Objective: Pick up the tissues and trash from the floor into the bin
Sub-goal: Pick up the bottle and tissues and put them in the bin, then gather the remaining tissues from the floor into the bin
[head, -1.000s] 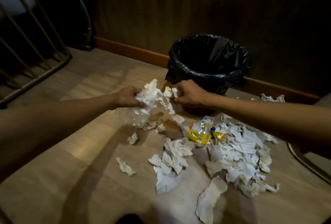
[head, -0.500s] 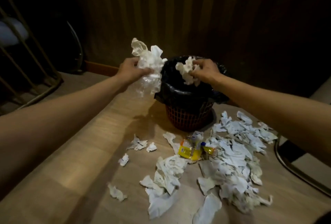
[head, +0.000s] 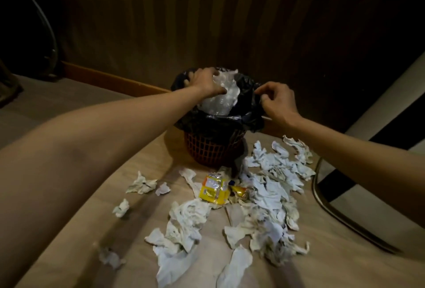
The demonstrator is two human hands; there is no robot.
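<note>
The wad of tissues and clear plastic, held above the rim half a second ago, is now pressed into the black-lined red mesh bin by the left hand, closed on it, while the right hand, earlier gripping tissue, is seen empty with fingers loosely curled beside the liner. Torn tissues and a yellow wrapper, its print unreadable, are strewn over the wooden floor before a dark panelled wall.

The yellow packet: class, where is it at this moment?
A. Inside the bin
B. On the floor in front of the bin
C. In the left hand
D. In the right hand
B: the yellow packet lies on the floor among tissues, in front of the bin.
</note>
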